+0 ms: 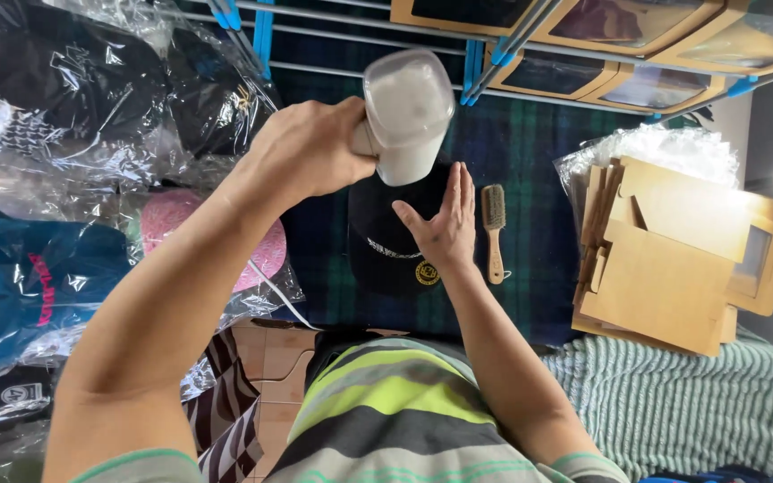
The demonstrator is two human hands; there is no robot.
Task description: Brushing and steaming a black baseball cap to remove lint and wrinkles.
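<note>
My left hand (310, 148) grips the handle of a white handheld steamer (407, 112), held just above a black cap (386, 246). The cap lies on a dark plaid cloth (539, 179) and has a round yellow sticker on its brim. My right hand (445, 224) rests flat on the cap with fingers straight, right below the steamer's head. A small wooden brush (494, 233) lies on the cloth just right of that hand.
Bagged caps in clear plastic (91, 107) pile up on the left, with a pink one (257, 255) nearest. Flat cardboard boxes (673, 259) stack on the right over a green knit blanket (691, 402). A metal rack (360, 22) and windowed boxes (637, 27) line the far side.
</note>
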